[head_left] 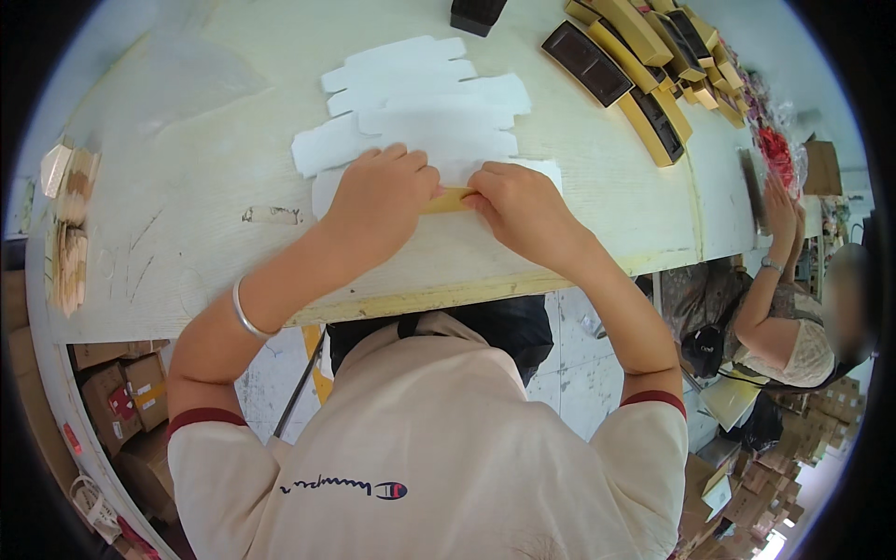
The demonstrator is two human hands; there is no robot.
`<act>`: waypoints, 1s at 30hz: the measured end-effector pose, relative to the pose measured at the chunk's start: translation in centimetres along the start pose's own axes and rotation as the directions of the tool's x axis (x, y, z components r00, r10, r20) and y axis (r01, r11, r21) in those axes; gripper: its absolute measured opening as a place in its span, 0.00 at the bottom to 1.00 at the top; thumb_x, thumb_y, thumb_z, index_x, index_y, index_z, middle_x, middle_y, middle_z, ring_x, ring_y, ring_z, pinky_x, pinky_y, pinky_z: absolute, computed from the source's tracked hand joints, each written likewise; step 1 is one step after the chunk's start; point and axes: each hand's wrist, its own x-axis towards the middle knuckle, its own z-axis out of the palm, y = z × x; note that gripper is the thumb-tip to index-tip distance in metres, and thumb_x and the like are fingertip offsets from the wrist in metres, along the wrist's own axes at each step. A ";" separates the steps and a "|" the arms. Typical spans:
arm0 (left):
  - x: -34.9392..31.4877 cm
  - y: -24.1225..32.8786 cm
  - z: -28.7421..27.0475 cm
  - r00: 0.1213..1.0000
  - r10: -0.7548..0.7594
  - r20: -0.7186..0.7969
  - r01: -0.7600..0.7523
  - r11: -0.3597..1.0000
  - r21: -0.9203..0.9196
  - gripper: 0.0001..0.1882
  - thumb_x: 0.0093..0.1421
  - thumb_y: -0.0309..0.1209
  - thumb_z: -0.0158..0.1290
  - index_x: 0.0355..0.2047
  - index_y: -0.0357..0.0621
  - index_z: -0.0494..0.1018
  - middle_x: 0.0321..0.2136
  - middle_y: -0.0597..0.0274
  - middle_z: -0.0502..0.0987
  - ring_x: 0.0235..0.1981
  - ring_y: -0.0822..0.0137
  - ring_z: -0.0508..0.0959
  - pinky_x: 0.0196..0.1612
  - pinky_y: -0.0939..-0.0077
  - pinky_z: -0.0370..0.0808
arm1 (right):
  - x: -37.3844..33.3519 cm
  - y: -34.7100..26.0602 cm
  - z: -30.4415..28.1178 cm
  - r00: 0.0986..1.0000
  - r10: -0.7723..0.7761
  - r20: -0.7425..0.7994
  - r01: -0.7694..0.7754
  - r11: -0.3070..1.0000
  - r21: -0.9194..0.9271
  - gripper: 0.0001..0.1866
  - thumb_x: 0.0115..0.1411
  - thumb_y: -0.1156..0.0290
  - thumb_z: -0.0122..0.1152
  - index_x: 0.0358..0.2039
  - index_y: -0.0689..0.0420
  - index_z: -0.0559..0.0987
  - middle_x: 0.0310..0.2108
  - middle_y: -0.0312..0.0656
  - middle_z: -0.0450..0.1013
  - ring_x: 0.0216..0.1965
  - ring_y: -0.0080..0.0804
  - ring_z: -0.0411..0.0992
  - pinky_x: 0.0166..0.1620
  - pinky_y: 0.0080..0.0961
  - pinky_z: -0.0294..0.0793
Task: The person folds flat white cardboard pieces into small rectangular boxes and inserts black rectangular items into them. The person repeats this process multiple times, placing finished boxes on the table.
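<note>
My left hand [385,196] and my right hand [525,207] are close together over the table, fingers curled and closed. Between them they grip a small gold cardboard piece [446,201], one end in each hand. Most of it hides behind my fingers, so its full shape cannot be made out. Just beyond my hands, flat white box blanks [425,93] lie spread in an overlapping stack, and the nearest ones reach under my hands.
At the far right gold boxes [635,33] with dark inserts are heaped. Folded card pieces [70,252] stand at the left table edge. A dark box [476,14] sits at the far edge. Another person [779,317] handles red wrapped items [775,154] on the right.
</note>
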 end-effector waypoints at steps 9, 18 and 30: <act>-2.8 4.8 -3.3 0.950 -0.307 0.056 0.139 0.255 -0.957 0.43 0.56 0.40 0.60 0.63 0.48 0.45 0.45 0.50 0.66 0.44 0.62 0.71 0.46 0.70 0.70 | -2.4 -5.8 -1.7 0.957 0.046 -0.285 0.002 0.987 0.163 0.08 0.51 0.74 0.63 0.31 0.61 0.74 0.28 0.47 0.69 0.31 0.47 0.70 0.33 0.36 0.69; -1.6 -0.6 -5.2 0.896 -0.178 0.407 0.442 0.254 -0.861 0.38 0.57 0.17 0.39 0.66 0.52 0.41 0.33 0.60 0.69 0.28 0.73 0.64 0.34 0.78 0.65 | -7.7 -3.8 -5.2 0.925 -0.327 -0.194 0.276 0.929 -0.247 0.17 0.54 0.62 0.60 0.43 0.55 0.78 0.51 0.47 0.70 0.55 0.42 0.67 0.58 0.42 0.61; 0.4 2.4 -2.4 0.990 0.080 -0.112 -0.090 0.993 -0.080 0.25 0.52 0.34 0.59 0.51 0.49 0.69 0.46 0.58 0.69 0.44 0.57 0.70 0.47 0.60 0.67 | -4.4 -0.3 -1.6 0.996 0.088 -0.029 -0.077 0.958 0.278 0.05 0.53 0.76 0.61 0.31 0.60 0.75 0.20 0.47 0.69 0.24 0.47 0.67 0.30 0.35 0.65</act>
